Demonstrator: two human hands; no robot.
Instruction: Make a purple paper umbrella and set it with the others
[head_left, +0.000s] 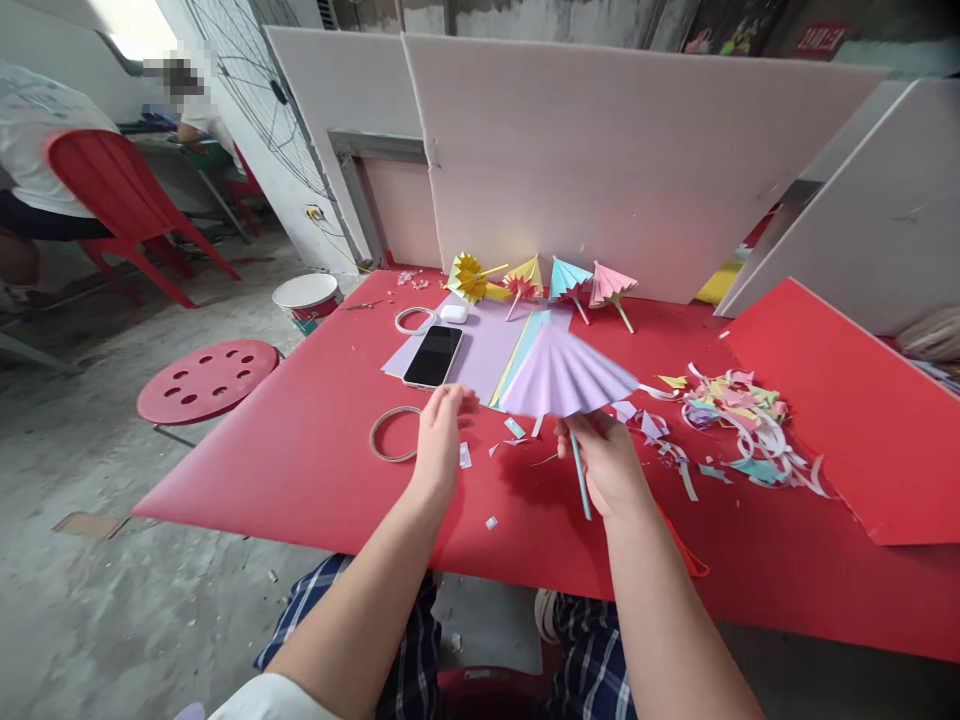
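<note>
Lilac paper umbrella (566, 375), held up above the red surface (300, 440), canopy uppermost. Pale blue stick (582, 492) clamped in the right hand (604, 460) just below the canopy, presumably to steady it without crushing the pleats. Left hand (442, 425) apart, half curled, seemingly unloaded, beside a tape roll (373, 438). Farther out, phone (433, 357) on lilac sheets (491, 345), perhaps weighting them. Four small umbrellas (568, 278) lined up before the white board (600, 170), likely for safekeeping. Paper scraps (757, 430) heaped rightward, probably out of the way.

Right hand (606, 460) gripping, left hand (444, 428) loosely curled.
</note>
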